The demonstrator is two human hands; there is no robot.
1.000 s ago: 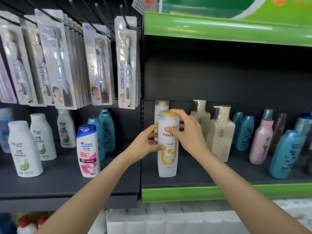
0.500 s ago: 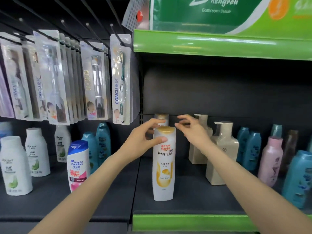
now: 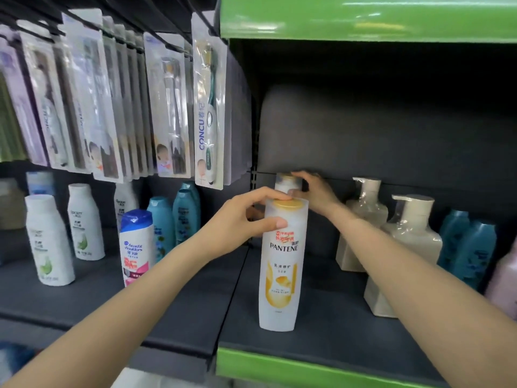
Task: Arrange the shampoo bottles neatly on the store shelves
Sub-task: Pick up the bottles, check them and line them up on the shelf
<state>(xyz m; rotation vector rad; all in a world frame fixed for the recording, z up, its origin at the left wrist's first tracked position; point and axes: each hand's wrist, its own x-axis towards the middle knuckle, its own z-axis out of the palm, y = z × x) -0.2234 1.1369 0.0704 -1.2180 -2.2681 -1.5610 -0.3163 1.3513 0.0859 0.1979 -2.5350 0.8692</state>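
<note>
Head camera looks at a dark shelf (image 3: 321, 326) with a green front edge. Dead centre, a white Pantene bottle (image 3: 281, 264) with a yellow cap stands upright on it. At its 9 o'clock the left hand (image 3: 240, 222) grips the bottle's top, thumb across the front, fingers curled over the cap. At 12 o'clock, behind it, the right hand (image 3: 314, 193) appears to grip a second Pantene bottle (image 3: 288, 183) at the cap, though blur hides the fingers. Beige pump bottles (image 3: 402, 247) stand at 3 o'clock; a Head & Shoulders bottle (image 3: 135, 247) at 9.
</note>
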